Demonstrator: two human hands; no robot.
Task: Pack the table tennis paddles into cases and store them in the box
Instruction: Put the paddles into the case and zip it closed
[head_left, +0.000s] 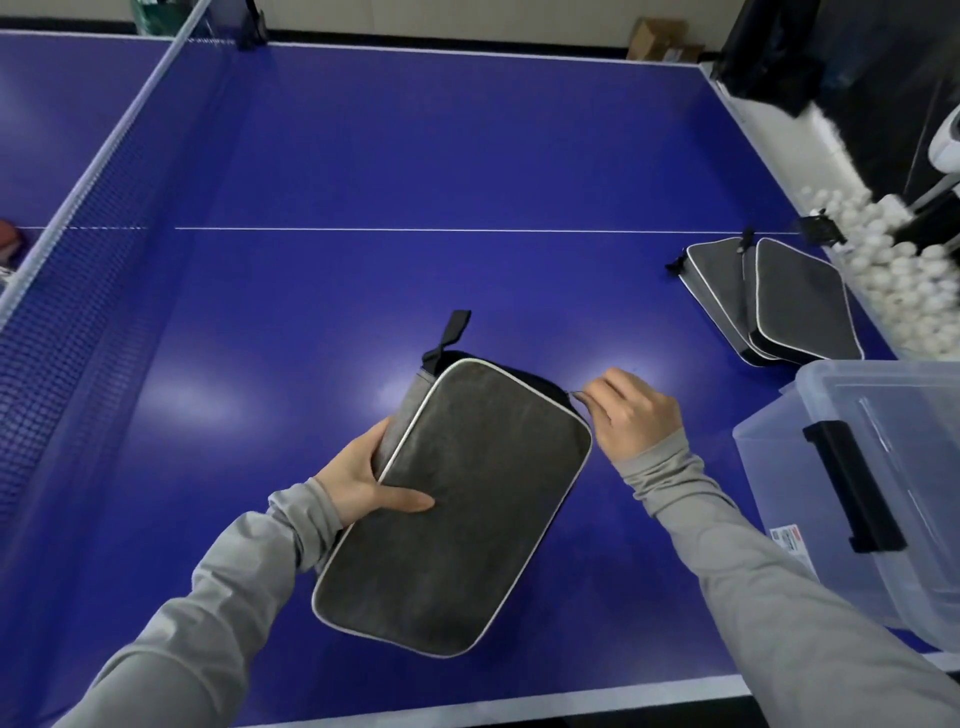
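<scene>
1. Head view: the grey case (457, 499) lies near the desk's (415, 156) front edge. The left hand (363, 486) grips its left side, thumb laid on top. The right hand (631, 410) pinches what looks like the zip pull (574, 395) at the case's far right corner.
2. The step in hand looks like zipping this case; whether a paddle is inside cannot be seen.
3. Next, I'd judge, the pull must be run round the edge while the left hand steadies the case, then the case goes to the clear box (857, 493) at the front right corner.
4. Two more cases (774, 299) lie overlapped along the right edge, beside a trough of white balls (883, 260).
5. The net (78, 249) bounds the left; the desk's middle offers open room.
</scene>
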